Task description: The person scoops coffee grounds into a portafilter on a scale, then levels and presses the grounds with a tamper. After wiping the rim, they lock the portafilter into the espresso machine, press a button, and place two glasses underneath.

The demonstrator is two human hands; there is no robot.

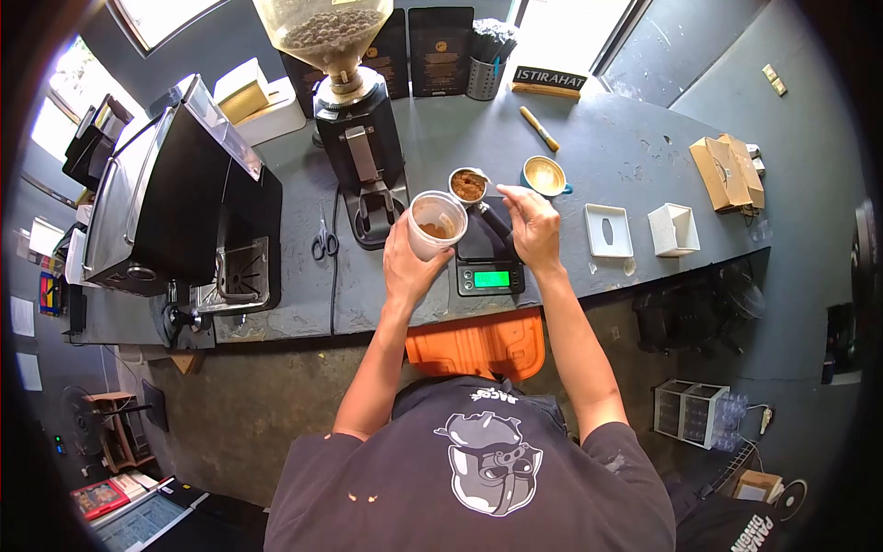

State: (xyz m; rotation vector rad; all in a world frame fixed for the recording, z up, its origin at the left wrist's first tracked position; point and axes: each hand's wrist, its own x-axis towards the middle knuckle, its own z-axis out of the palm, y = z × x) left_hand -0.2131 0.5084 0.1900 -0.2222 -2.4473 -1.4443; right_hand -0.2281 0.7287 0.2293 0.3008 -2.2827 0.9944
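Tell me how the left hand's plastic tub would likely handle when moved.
The tub is probably light: its walls look like translucent plastic, which might flex when squeezed. Its open top could let the brown powder spill if tipped.

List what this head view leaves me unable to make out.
All in the head view:
Scale display: digits too small and blurred.
Left hand: some fingertips hidden behind the plastic cup.
Thin utensil: gripped end hidden by the right hand.
Rightmost black bag: print too small.
Bean hopper: top cut off by upper edge.
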